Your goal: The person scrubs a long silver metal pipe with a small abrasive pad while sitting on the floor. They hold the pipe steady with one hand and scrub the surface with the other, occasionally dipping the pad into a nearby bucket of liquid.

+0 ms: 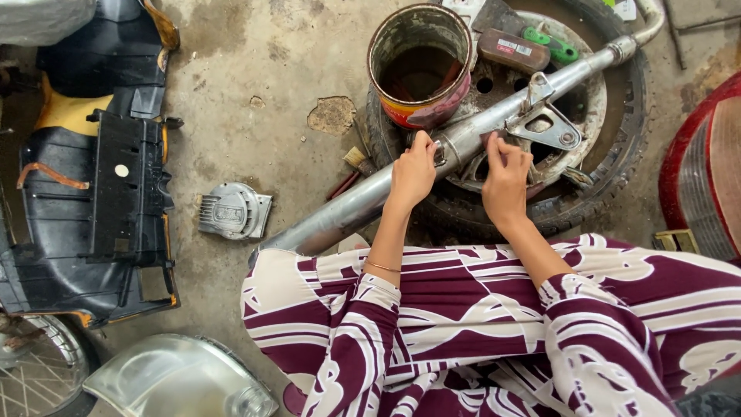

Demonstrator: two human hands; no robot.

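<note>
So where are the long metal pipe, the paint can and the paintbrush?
metal pipe (363,202): head view, bare lower stretch.
paint can (421,35): head view, upper inside wall.
paintbrush (355,157): head view, pale bristle end on the floor.

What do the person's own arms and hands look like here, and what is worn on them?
Both forearms are bare below loose sleeves of maroon fabric with a cream swirling print. The left hand has a thin bangle on the forearm; the right hand shows no jewellery. No gloves on either.
</note>
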